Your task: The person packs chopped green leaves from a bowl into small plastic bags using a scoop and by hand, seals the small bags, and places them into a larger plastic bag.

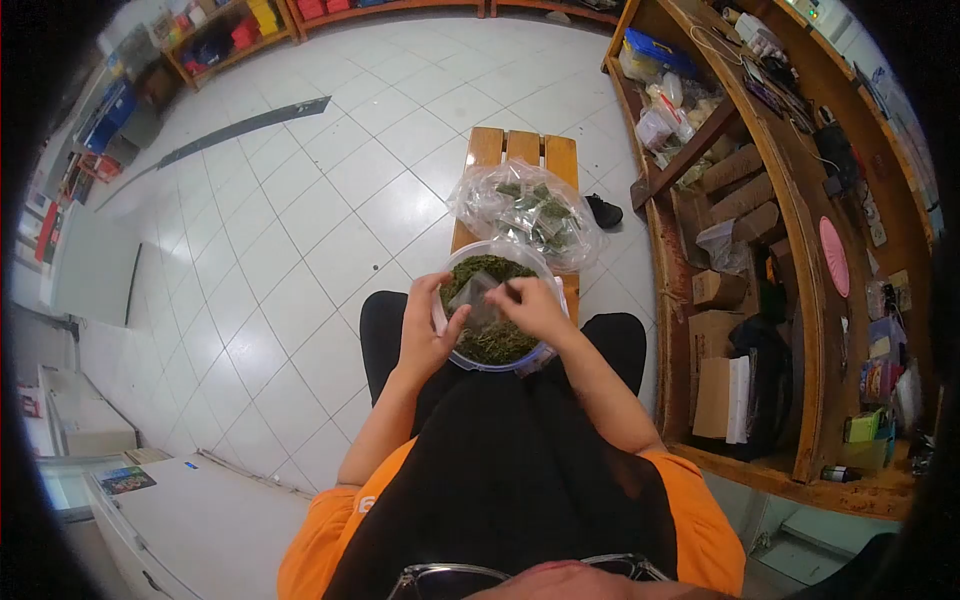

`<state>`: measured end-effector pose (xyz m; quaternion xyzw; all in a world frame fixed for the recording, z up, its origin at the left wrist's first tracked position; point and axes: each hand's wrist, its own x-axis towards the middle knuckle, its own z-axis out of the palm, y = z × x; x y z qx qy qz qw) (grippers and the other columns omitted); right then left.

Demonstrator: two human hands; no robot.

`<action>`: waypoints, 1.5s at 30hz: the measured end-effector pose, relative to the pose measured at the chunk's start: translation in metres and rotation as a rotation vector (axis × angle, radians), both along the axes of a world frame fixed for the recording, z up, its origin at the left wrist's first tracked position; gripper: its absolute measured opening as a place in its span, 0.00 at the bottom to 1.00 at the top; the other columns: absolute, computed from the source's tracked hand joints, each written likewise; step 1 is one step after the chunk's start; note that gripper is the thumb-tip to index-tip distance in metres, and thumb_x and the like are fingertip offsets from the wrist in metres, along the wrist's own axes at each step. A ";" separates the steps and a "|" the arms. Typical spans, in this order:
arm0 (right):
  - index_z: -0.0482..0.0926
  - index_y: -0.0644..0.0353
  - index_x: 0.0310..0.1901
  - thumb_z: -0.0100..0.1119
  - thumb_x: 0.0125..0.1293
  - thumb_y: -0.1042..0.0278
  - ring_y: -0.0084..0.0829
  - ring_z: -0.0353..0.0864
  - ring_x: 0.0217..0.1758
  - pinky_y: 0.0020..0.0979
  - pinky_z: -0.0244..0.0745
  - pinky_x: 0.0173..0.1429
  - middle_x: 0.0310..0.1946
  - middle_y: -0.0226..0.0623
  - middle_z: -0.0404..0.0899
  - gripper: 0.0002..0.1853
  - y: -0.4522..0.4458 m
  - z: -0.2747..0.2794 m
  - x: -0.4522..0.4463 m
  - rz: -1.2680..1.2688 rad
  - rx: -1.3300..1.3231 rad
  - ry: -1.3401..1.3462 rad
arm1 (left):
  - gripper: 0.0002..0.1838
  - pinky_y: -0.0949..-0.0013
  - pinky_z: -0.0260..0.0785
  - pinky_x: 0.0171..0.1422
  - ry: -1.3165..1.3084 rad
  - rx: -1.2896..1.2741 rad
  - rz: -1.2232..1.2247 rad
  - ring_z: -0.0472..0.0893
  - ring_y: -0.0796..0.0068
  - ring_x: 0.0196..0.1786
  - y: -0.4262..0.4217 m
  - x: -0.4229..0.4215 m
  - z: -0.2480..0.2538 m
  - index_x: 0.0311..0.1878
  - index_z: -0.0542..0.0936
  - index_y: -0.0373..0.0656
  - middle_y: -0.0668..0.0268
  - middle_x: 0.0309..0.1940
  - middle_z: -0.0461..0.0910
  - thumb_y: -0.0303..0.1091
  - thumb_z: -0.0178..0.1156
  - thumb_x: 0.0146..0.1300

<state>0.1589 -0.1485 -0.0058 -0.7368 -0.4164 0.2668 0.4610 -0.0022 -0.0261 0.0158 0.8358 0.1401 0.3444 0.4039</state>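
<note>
Head view: right hand (535, 308) pinches a small clear plastic bag (475, 298); left hand (425, 325) touches it, grip unclear. Directly below both: plastic tub (487, 367) of dried green herb (500, 345). Beyond them: larger bag (483, 205) of herb packets (545, 210) on wooden tabletop (486, 147).

Sits with knees (381, 325) apart, angling both forearms (608, 395) forward and inward. Holds left hand (428, 325) with thumb (457, 320) spread from fingers; points right hand (535, 308) leftward with curled fingers and blurred fingertips.
</note>
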 end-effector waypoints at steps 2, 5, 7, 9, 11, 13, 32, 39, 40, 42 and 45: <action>0.83 0.65 0.37 0.56 0.71 0.60 0.23 0.77 0.27 0.28 0.71 0.32 0.29 0.35 0.84 0.15 0.005 -0.017 0.015 -0.225 0.208 0.209 | 0.26 0.70 0.69 0.49 0.087 -0.354 0.047 0.76 0.74 0.43 -0.005 -0.004 -0.006 0.61 0.68 0.39 0.59 0.52 0.76 0.27 0.63 0.61; 0.80 0.66 0.46 0.55 0.72 0.61 0.22 0.77 0.29 0.26 0.73 0.36 0.38 0.39 0.84 0.15 0.002 -0.011 0.025 -0.427 0.368 0.868 | 0.27 0.73 0.69 0.47 -0.008 -0.789 -0.133 0.74 0.78 0.42 -0.009 0.000 -0.020 0.65 0.63 0.39 0.60 0.54 0.75 0.32 0.60 0.66; 0.77 0.66 0.50 0.57 0.71 0.63 0.22 0.78 0.32 0.26 0.74 0.40 0.43 0.39 0.83 0.14 0.000 0.000 0.011 -0.415 0.326 0.848 | 0.26 0.74 0.69 0.46 0.044 -0.838 -0.183 0.75 0.77 0.43 -0.009 0.000 -0.027 0.66 0.63 0.41 0.61 0.55 0.75 0.40 0.55 0.69; 0.79 0.65 0.47 0.61 0.66 0.69 0.27 0.77 0.34 0.30 0.74 0.41 0.39 0.36 0.82 0.11 -0.002 0.008 -0.015 -0.155 0.377 0.302 | 0.27 0.74 0.70 0.46 0.045 -1.304 -0.377 0.77 0.76 0.43 -0.012 0.002 -0.032 0.66 0.63 0.41 0.62 0.54 0.75 0.46 0.51 0.71; 0.80 0.64 0.44 0.63 0.63 0.72 0.31 0.78 0.36 0.32 0.74 0.42 0.38 0.36 0.81 0.10 -0.008 0.021 -0.023 0.011 0.350 0.012 | 0.26 0.74 0.70 0.47 0.079 -1.361 -0.442 0.78 0.76 0.43 -0.017 0.001 -0.024 0.64 0.65 0.40 0.62 0.52 0.75 0.47 0.49 0.71; 0.80 0.64 0.42 0.65 0.59 0.75 0.35 0.79 0.38 0.34 0.74 0.43 0.37 0.37 0.80 0.10 -0.012 0.023 -0.025 0.172 0.316 -0.273 | 0.25 0.73 0.70 0.47 0.129 -1.384 -0.447 0.78 0.76 0.42 -0.022 0.002 -0.021 0.63 0.67 0.39 0.63 0.50 0.76 0.45 0.51 0.70; 0.78 0.66 0.34 0.66 0.57 0.71 0.34 0.79 0.30 0.32 0.72 0.37 0.28 0.42 0.78 0.09 -0.014 0.024 -0.026 0.017 0.182 0.027 | 0.08 0.64 0.69 0.45 0.098 -0.241 -0.007 0.77 0.60 0.38 -0.020 0.002 0.000 0.33 0.79 0.39 0.60 0.31 0.78 0.32 0.66 0.57; 0.70 0.67 0.29 0.60 0.54 0.76 0.52 0.75 0.41 0.44 0.71 0.45 0.31 0.47 0.74 0.07 -0.005 0.025 -0.034 -0.105 0.114 -0.280 | 0.07 0.59 0.66 0.36 0.150 0.310 0.244 0.73 0.57 0.32 -0.017 0.000 0.011 0.24 0.74 0.41 0.61 0.24 0.73 0.26 0.64 0.46; 0.70 0.67 0.29 0.60 0.54 0.76 0.52 0.75 0.41 0.44 0.71 0.45 0.31 0.47 0.74 0.07 -0.006 0.025 -0.034 -0.106 0.112 -0.279 | 0.08 0.58 0.66 0.36 0.173 0.282 0.254 0.73 0.56 0.32 -0.017 -0.001 0.011 0.24 0.74 0.41 0.61 0.24 0.73 0.27 0.64 0.45; 0.76 0.65 0.35 0.61 0.53 0.78 0.49 0.74 0.47 0.42 0.71 0.49 0.40 0.47 0.75 0.07 -0.007 0.028 -0.036 -0.018 0.209 -0.465 | 0.08 0.58 0.66 0.36 0.199 0.251 0.266 0.73 0.56 0.32 -0.020 -0.003 0.011 0.24 0.73 0.41 0.61 0.24 0.73 0.27 0.65 0.44; 0.79 0.63 0.44 0.64 0.50 0.78 0.47 0.73 0.51 0.41 0.72 0.52 0.51 0.45 0.72 0.16 -0.007 0.025 -0.038 0.115 0.294 -0.561 | 0.09 0.58 0.67 0.37 0.202 0.231 0.142 0.74 0.56 0.34 -0.023 -0.005 0.011 0.25 0.74 0.42 0.61 0.26 0.75 0.29 0.66 0.44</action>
